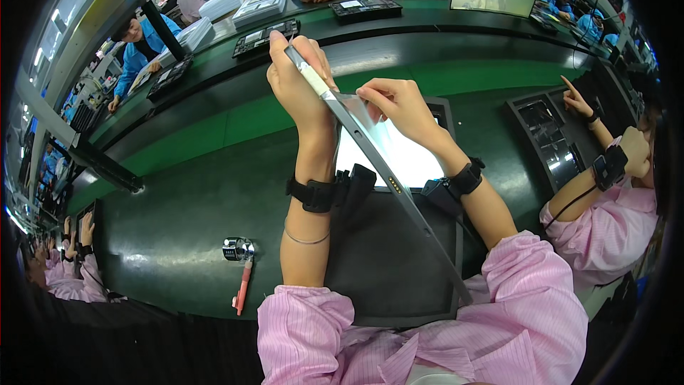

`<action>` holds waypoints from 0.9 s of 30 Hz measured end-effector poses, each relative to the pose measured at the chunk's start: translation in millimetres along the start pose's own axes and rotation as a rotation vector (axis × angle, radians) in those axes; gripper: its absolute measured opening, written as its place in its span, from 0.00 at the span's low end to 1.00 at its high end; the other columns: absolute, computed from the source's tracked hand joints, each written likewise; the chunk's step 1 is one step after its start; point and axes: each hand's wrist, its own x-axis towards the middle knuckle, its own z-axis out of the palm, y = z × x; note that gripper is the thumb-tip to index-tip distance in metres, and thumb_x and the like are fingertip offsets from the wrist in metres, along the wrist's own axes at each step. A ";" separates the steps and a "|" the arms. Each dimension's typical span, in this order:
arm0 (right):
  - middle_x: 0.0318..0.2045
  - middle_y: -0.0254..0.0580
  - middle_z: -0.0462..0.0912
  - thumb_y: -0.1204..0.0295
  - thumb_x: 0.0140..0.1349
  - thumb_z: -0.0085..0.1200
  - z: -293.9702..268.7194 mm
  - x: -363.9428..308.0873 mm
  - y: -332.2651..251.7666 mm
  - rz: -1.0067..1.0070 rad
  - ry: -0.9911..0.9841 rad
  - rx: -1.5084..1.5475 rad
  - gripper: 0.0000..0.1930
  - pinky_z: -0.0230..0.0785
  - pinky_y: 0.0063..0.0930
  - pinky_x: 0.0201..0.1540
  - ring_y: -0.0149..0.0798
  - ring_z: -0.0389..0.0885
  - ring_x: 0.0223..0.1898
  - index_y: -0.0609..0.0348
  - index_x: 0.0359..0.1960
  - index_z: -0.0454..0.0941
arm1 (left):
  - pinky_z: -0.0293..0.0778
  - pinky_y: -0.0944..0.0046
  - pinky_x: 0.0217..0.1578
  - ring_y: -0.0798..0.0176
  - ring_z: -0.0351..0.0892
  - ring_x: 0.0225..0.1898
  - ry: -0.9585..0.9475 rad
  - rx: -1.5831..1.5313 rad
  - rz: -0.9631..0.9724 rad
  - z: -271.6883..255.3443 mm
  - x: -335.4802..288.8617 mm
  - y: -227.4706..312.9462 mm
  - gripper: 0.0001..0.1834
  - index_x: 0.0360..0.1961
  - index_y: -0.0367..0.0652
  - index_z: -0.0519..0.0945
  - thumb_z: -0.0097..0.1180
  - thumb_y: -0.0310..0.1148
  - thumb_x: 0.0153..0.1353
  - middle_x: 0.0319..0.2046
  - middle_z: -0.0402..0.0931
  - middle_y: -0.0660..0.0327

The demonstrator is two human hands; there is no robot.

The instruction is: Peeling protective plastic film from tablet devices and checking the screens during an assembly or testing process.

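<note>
A slim grey tablet, seen almost edge-on, is tilted up in front of me. Its upper end is in my left hand, fingers wrapped round that corner. A pale strip lies along the edge near this grip. My right hand pinches a clear film beside the tablet's upper part; the film appears joined to it, though I cannot tell how far. Behind and below, a bright white panel glows, partly hidden by the tablet. A black tray lies under my forearms.
On the dark green bench lie a small black-and-silver device and a pink pen. At right, a co-worker's arm reaches over a dark tray. Several trays, including a loaded one, stand on the raised line ahead.
</note>
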 end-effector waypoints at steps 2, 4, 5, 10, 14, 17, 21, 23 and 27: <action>0.15 0.36 0.75 0.68 0.60 0.48 0.0 -0.3 -1.2 0.008 0.007 0.001 0.13 0.66 0.17 0.20 0.26 0.75 0.17 0.66 0.25 0.77 | 0.48 0.75 0.05 0.73 0.51 0.04 -0.010 0.005 0.001 0.4 0.2 1.0 0.31 0.05 0.44 0.59 0.28 0.45 0.65 0.04 0.54 0.65; 0.15 0.36 0.75 0.68 0.60 0.48 0.1 -0.5 -0.6 0.017 0.015 0.002 0.13 0.66 0.17 0.20 0.26 0.75 0.17 0.66 0.25 0.77 | 0.48 0.75 0.05 0.73 0.51 0.04 -0.020 0.003 0.014 1.3 -0.6 0.5 0.31 0.05 0.44 0.59 0.28 0.45 0.65 0.04 0.54 0.65; 0.14 0.34 0.75 0.69 0.60 0.48 0.0 -0.2 0.8 0.017 0.016 0.005 0.12 0.64 0.16 0.19 0.24 0.73 0.17 0.65 0.26 0.77 | 0.48 0.75 0.05 0.73 0.51 0.04 -0.020 0.004 0.013 0.9 -0.3 0.0 0.31 0.05 0.44 0.59 0.28 0.45 0.65 0.04 0.54 0.65; 0.14 0.32 0.74 0.69 0.60 0.48 1.9 0.5 1.7 0.016 -0.005 0.007 0.11 0.62 0.14 0.20 0.21 0.72 0.18 0.65 0.28 0.78 | 0.47 0.74 0.05 0.73 0.50 0.04 -0.008 -0.010 0.007 0.0 -0.2 0.1 0.31 0.05 0.44 0.59 0.29 0.45 0.66 0.04 0.53 0.65; 0.15 0.35 0.75 0.69 0.60 0.48 1.0 0.1 3.4 0.033 -0.022 0.023 0.12 0.64 0.16 0.20 0.24 0.73 0.17 0.66 0.28 0.78 | 0.47 0.74 0.05 0.72 0.50 0.04 -0.009 -0.014 -0.004 3.5 -0.2 -2.9 0.30 0.06 0.45 0.59 0.29 0.45 0.66 0.04 0.53 0.65; 0.15 0.37 0.76 0.65 0.59 0.49 1.7 1.8 6.7 0.094 -0.075 0.101 0.13 0.67 0.17 0.19 0.26 0.76 0.18 0.64 0.27 0.77 | 0.47 0.74 0.05 0.72 0.50 0.04 -0.023 -0.074 -0.020 0.1 1.1 -2.9 0.30 0.06 0.45 0.59 0.29 0.45 0.66 0.04 0.54 0.65; 0.24 0.37 0.78 0.64 0.58 0.50 11.8 0.9 22.3 0.315 -0.268 0.324 0.12 0.70 0.19 0.22 0.28 0.78 0.24 0.61 0.34 0.76 | 0.48 0.75 0.05 0.72 0.50 0.04 -0.043 -0.058 -0.030 -7.4 0.5 -7.6 0.31 0.05 0.45 0.59 0.28 0.45 0.66 0.04 0.54 0.64; 0.26 0.38 0.79 0.63 0.58 0.51 11.5 -2.0 32.3 0.429 -0.257 0.366 0.12 0.71 0.20 0.24 0.29 0.78 0.26 0.60 0.34 0.76 | 0.48 0.75 0.05 0.72 0.50 0.04 -0.045 -0.060 -0.034 -1.1 -0.7 -8.3 0.31 0.05 0.45 0.59 0.28 0.45 0.66 0.04 0.54 0.64; 0.27 0.39 0.79 0.62 0.58 0.52 -11.0 -0.2 5.6 0.216 0.053 0.379 0.14 0.70 0.19 0.32 0.29 0.77 0.28 0.60 0.36 0.74 | 0.48 0.74 0.05 0.72 0.50 0.04 -0.032 -0.062 -0.013 1.7 -1.9 -2.7 0.31 0.05 0.45 0.58 0.27 0.45 0.66 0.04 0.53 0.64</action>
